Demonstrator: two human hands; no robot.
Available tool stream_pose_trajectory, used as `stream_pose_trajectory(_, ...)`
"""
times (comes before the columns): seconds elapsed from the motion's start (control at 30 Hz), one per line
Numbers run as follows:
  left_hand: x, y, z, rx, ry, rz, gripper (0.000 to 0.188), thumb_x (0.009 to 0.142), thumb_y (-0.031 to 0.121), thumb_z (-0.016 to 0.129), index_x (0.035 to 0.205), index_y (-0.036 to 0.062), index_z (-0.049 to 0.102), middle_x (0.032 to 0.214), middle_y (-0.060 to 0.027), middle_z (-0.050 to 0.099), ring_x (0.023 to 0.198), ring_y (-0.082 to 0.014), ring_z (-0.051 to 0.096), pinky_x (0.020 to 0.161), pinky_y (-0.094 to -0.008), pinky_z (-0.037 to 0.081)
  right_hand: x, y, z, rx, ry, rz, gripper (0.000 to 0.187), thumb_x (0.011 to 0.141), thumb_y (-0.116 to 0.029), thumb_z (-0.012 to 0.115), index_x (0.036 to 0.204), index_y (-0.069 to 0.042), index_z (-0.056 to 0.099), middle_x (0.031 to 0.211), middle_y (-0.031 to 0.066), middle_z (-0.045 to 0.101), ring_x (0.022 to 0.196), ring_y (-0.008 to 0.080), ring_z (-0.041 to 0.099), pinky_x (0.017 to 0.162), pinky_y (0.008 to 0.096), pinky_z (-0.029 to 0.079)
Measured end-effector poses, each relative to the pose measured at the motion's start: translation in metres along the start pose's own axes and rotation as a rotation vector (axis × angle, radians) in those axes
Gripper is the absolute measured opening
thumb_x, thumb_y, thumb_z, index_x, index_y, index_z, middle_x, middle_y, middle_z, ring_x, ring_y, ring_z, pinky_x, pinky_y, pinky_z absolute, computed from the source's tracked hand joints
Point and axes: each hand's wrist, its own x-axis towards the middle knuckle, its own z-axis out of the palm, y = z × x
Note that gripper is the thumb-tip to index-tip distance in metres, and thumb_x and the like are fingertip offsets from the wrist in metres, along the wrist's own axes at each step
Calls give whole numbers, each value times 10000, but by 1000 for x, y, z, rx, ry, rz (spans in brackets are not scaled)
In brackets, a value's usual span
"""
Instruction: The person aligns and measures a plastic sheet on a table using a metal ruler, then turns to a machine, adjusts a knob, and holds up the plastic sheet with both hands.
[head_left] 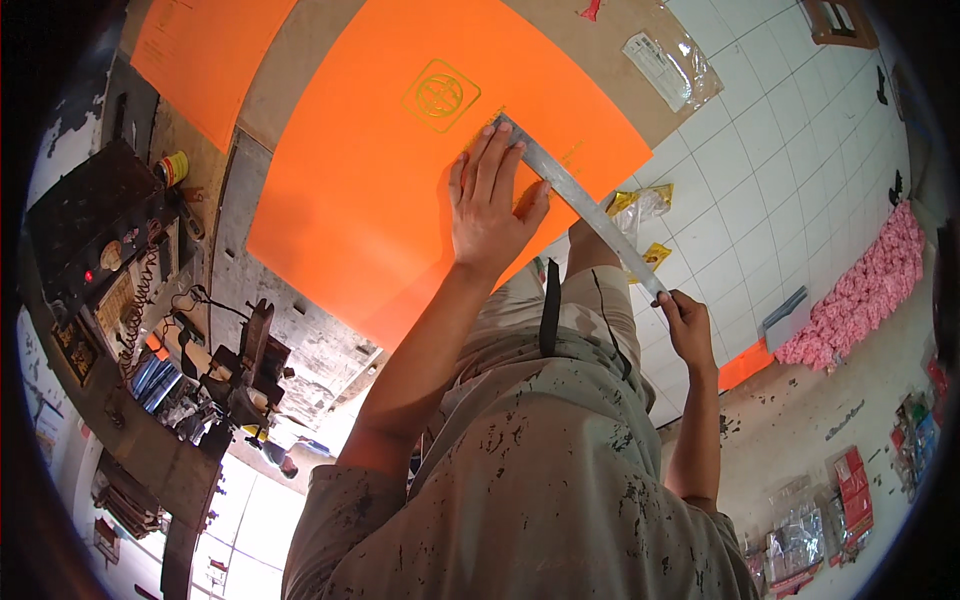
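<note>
A large orange sheet (pixel 340 190) covers much of the work table, with a yellow globe emblem (pixel 438 95) and small yellow marks printed on it. Across its right part a metal ruler (pixel 580 200) lies at a slant, its lower end reaching out past the sheet's edge. My left hand (pixel 493 210) rests flat on the sheet, fingers stretched out, the fingertips at the ruler's upper end. Beyond the sheet's edge, my right hand (pixel 688 325) pinches the ruler's lower end between thumb and fingers.
Another orange sheet (pixel 205 60) lies at the upper left. A clear plastic packet (pixel 670 60) sits on brown board at the far right. Yellow-and-clear wrappers (pixel 645 205) are near the tiled floor (pixel 745 165). Machinery with coiled cable (pixel 140 290) stands left; a pink mat (pixel 860 290) lies right.
</note>
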Motion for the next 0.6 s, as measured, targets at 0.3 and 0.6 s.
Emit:
stream_pose_trajectory(0.3, 2, 2, -2, -24, 22, 15, 492, 845, 259, 780, 1254, 34, 623, 1503, -104, 529, 1409, -296, 477, 1155, -494, 324, 4, 13, 0, 42, -32, -10, 497, 1032, -434, 616, 905, 31, 738, 568, -29, 358, 582, 80, 316, 527, 313, 252)
stream_pose_trajectory(0.6, 2, 2, -2, -25, 23, 10, 491, 851, 269, 772, 1258, 39, 622, 1507, -98, 526, 1413, -285, 475, 1156, -487, 323, 7, 18, -1, 65, -66, -4, 512, 1028, -459, 611, 895, 18, 740, 559, -29, 351, 569, 78, 320, 524, 314, 254)
